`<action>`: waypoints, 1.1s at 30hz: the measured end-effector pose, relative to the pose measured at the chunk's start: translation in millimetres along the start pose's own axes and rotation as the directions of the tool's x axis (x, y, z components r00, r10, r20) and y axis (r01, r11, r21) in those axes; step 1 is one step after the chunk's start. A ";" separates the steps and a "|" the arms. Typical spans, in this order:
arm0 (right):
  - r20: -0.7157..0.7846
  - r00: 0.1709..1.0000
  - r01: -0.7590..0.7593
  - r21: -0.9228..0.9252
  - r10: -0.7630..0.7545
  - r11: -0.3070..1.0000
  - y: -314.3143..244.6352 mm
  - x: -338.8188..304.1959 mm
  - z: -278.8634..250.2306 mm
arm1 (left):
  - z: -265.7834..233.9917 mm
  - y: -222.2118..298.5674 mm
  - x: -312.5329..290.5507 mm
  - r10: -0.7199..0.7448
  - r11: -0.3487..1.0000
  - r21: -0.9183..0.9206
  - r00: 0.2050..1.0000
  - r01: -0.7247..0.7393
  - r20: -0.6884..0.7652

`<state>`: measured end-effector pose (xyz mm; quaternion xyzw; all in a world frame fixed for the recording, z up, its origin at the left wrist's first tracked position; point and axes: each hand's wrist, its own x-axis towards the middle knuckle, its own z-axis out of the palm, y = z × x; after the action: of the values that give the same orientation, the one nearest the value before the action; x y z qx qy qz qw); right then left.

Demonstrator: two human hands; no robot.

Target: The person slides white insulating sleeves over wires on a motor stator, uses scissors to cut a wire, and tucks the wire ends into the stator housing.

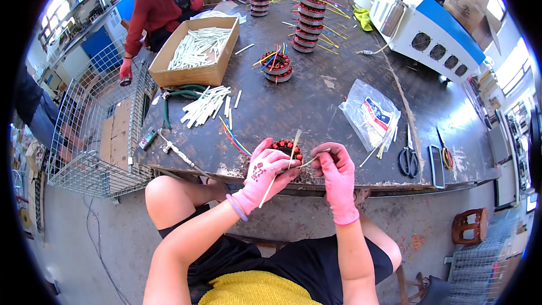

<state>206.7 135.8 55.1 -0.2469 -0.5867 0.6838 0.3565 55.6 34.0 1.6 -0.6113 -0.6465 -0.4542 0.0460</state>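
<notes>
My left hand, in a pink glove, is closed on a motor stator with red windings at the table's front edge. Blue, yellow and red lead wires stick out of it toward the far left. A narrow pale strip runs slantwise past the left fingers, standing up beyond the stator and hanging below the hand. To the right, my gloved right hand is pinched on a thin pale cord that stretches toward the stator. The glove fingers hide where that cord meets the windings.
Pale sleeves lie loose near a cardboard box full of more. Stators stand stacked farther back. A plastic bag, scissors and a phone lie right. A co-worker stands far left, beside a wire cart.
</notes>
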 end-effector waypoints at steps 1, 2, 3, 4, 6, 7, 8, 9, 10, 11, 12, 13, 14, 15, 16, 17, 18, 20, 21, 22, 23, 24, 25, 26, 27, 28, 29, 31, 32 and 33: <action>-0.011 1.000 -0.020 0.030 0.020 0.999 3.4 -1.7 -4.7 | -7.3 -2.3 -0.4 0.026 1.000 0.004 0.996 -0.026 0.081; 0.068 0.998 0.029 -0.126 -0.020 0.992 7.1 -4.6 -8.8 | -13.9 -3.2 0.0 0.031 0.999 0.005 0.991 -0.032 0.128; 0.148 0.988 0.084 -0.276 -0.044 0.957 8.0 -8.6 -10.5 | -21.2 -0.9 2.4 0.035 0.999 0.003 0.983 -0.036 0.178; 0.232 0.971 0.148 -0.413 -0.053 0.898 8.1 -10.4 -10.7 | -23.6 -1.1 4.2 0.040 0.999 0.000 0.973 -0.041 0.226; 0.326 0.913 0.382 -0.466 -0.246 0.798 19.3 -8.6 -6.4 | -18.6 -4.8 2.2 0.110 0.990 0.062 0.973 -0.125 0.202; 0.353 0.900 0.403 -0.457 -0.254 0.793 27.7 -3.5 -7.3 | -14.6 -9.6 0.3 0.114 0.987 0.084 0.972 -0.134 0.203; 0.380 0.887 0.424 -0.448 -0.262 0.787 33.0 -0.8 -8.1 | -11.4 -13.3 -1.4 0.118 0.984 0.105 0.972 -0.142 0.205; 0.284 0.954 0.186 -0.301 -0.098 0.935 35.0 -0.9 -5.5 | -10.5 -12.0 1.0 0.126 0.984 0.100 0.975 -0.146 0.182; 0.217 0.972 -0.066 -0.118 0.090 0.991 36.7 -1.4 -1.0 | -9.6 -12.7 1.0 0.133 0.982 0.107 0.974 -0.154 0.183; 0.186 0.940 -0.304 0.085 0.285 0.949 37.7 -1.9 2.3 | -8.6 -13.7 0.4 0.140 0.980 0.113 0.973 -0.162 0.185; 0.181 0.946 -0.294 0.126 0.269 0.947 37.8 -1.4 3.8 | -8.2 -14.1 0.7 0.147 0.978 0.121 0.972 -0.171 0.184; 0.176 0.951 -0.283 0.167 0.254 0.945 37.5 -1.3 4.8 | -8.8 -12.3 2.0 0.137 0.981 0.113 0.973 -0.159 0.184; 0.170 0.956 -0.271 0.207 0.238 0.940 36.5 -2.0 6.6 | -8.3 -12.4 2.0 0.142 0.981 0.110 0.975 -0.163 0.173; 0.146 0.972 -0.216 0.222 0.187 0.951 32.3 -7.7 12.9 | -8.5 -13.5 -0.1 0.144 0.981 0.108 0.977 -0.162 0.160; 0.148 0.976 -0.185 0.190 0.158 0.964 33.3 -11.7 12.8 | -7.7 -15.3 -1.6 0.145 0.981 0.107 0.978 -0.162 0.147; 0.152 0.980 -0.154 0.159 0.130 0.975 34.7 -15.3 12.6 | -4.9 -17.9 -2.6 0.161 0.981 0.089 0.982 -0.170 0.102; 0.154 0.983 -0.126 0.130 0.105 0.984 35.6 -19.0 11.7 | -3.9 -17.7 -2.4 0.159 0.983 0.080 0.983 -0.167 0.096; 0.140 0.978 -0.168 0.090 0.155 0.982 36.1 -18.6 10.0 | -4.1 -16.3 -1.5 0.153 0.985 0.063 0.985 -0.158 0.081; 0.141 0.979 -0.161 0.092 0.148 0.983 37.7 -15.1 10.3 | -5.1 -14.0 1.4 0.141 0.987 0.061 0.987 -0.146 0.075; 0.142 0.980 -0.155 0.094 0.141 0.983 37.7 -12.0 11.6 | -4.3 -14.1 1.5 0.143 0.987 0.064 0.987 -0.148 0.075; 0.053 0.983 -0.181 0.126 0.176 0.975 38.9 -10.4 17.3 | -3.0 -14.8 0.5 0.145 0.986 0.066 0.987 -0.150 0.075; 0.057 0.979 -0.202 0.162 0.195 0.966 39.5 -10.4 16.8 | -2.5 -14.2 -0.1 0.141 0.987 0.067 0.987 -0.145 0.073; 0.061 0.975 -0.222 0.196 0.214 0.955 40.2 -11.1 15.6 | -3.7 -13.8 -0.7 0.130 0.987 0.081 0.987 -0.138 0.097; 0.066 0.970 -0.243 0.230 0.234 0.942 40.8 -12.6 14.9 | -3.7 -13.8 0.3 0.125 0.987 0.093 0.988 -0.134 0.093; -0.028 0.961 -0.267 0.180 0.277 0.947 40.2 -18.8 17.2 | -2.1 -13.9 1.1 0.119 0.987 0.101 0.989 -0.128 0.090; -0.034 0.961 -0.264 0.162 0.273 0.951 43.4 -26.0 17.6 | -1.2 -14.0 1.2 0.113 0.987 0.108 0.990 -0.122 0.087; -0.040 0.962 -0.261 0.143 0.269 0.955 47.4 -33.6 17.5 | -3.6 -15.8 -1.5 0.120 0.985 0.107 0.985 -0.133 0.124; -0.054 0.958 -0.272 0.141 0.282 0.952 39.3 -29.2 21.3 | -6.0 -15.8 0.3 0.105 0.988 0.098 0.984 -0.120 0.146; -0.035 0.973 -0.228 0.030 0.229 0.973 33.8 -21.1 24.2 | -6.9 -15.8 0.5 0.096 0.989 0.094 0.983 -0.112 0.158; -0.005 0.984 -0.178 -0.077 0.178 0.981 25.2 -8.9 31.5 | -8.5 -16.2 0.1 0.097 0.989 0.093 0.979 -0.115 0.178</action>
<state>183.4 107.6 35.6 -0.3113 -0.5885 0.6901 0.2838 37.9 31.2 -2.0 -0.6788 -0.6371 -0.3623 0.0452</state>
